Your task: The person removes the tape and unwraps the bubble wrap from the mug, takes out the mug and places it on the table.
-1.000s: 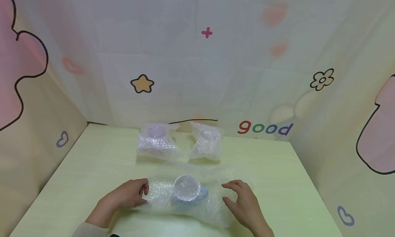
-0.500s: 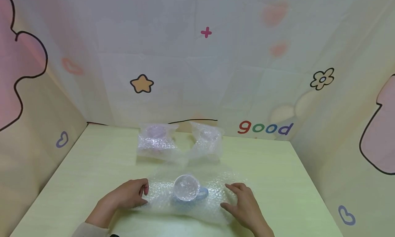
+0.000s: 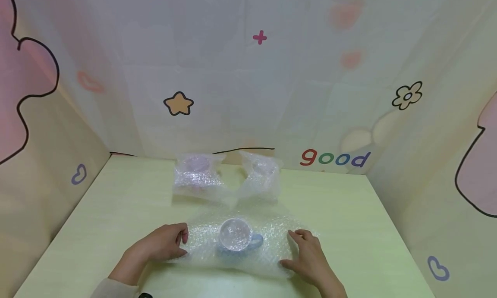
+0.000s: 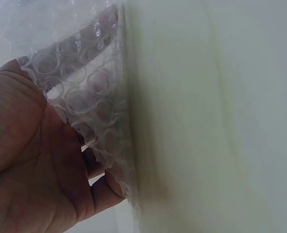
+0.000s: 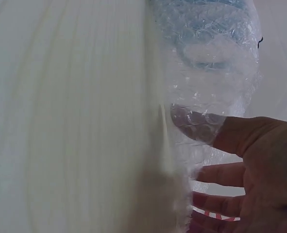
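A light blue mug [image 3: 234,235] with a pale rim stands upright inside a sheet of clear bubble wrap [image 3: 268,255], its handle pointing right. My left hand [image 3: 167,243] holds the left end of the wrap with curled fingers. In the left wrist view, thumb and fingers show partly through the bubbles. My right hand [image 3: 308,257] grips the right end, thumb and fingers spread along its edge. Through the film in the right wrist view the thumb [image 5: 196,124] is visible, and the blue mug [image 5: 206,29] lies further up.
Two bubble-wrapped bundles stand at the back of the pale table [image 3: 128,194]: a pinkish-purple one [image 3: 198,177] on the left and a whitish one [image 3: 262,175] on the right. A printed cloth backdrop [image 3: 248,95] encloses the table behind and at both sides.
My right hand has shifted slightly right and outward, its end of the wrap flattening so the mug's handle shows more clearly. My left hand has stayed almost still.
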The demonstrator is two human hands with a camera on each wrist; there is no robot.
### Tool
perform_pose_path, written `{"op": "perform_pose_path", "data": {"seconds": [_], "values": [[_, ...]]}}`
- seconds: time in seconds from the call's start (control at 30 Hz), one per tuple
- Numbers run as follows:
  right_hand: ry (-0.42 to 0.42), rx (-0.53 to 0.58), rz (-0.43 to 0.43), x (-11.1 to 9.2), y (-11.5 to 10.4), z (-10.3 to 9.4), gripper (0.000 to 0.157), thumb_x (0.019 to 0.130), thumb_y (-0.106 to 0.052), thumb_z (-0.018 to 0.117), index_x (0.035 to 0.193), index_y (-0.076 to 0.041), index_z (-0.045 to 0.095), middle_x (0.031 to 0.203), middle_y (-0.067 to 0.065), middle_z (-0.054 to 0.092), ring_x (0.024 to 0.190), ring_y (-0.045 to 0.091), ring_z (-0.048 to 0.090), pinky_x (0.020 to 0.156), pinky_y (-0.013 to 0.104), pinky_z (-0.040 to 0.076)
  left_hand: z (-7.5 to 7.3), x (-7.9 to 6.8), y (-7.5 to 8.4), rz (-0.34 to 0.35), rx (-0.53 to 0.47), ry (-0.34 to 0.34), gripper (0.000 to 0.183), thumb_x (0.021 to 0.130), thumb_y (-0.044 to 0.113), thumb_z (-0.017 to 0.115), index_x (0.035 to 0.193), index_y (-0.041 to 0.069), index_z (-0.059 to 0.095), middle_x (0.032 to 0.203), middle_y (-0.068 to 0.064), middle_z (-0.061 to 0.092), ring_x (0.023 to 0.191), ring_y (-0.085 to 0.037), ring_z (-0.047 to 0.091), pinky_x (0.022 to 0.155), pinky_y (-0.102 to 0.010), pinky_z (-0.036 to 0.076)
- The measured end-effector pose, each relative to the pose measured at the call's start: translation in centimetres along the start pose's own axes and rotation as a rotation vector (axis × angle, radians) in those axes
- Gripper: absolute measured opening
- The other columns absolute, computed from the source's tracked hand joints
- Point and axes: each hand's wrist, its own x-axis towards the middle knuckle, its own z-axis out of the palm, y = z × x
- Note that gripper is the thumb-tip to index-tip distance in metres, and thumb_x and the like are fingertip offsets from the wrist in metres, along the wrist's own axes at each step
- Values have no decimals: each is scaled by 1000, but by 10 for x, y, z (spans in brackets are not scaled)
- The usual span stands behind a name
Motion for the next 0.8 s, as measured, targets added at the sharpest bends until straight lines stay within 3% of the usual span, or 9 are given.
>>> {"op": "perform_pose_path", "data": {"seconds": [0.4,0.8], "values": [[-75,-39,-28,-1,-1,-5,91,69,-31,95,144,2,56,151,27,44,128,45,44,104,61,47,-2,1,-4,8,0,-32,31,84,22,85,97,14,58,74,4,51,65,-8,45,63,-26,38],[-143,-44,-25,0,-5,-9,109,64,-53,94,149,0,51,153,30,40,135,51,39,105,67,44,-5,2,-9,25,-52,-86,32,86,24,84,99,12,57,75,4,50,66,-7,45,64,-25,38]]}}
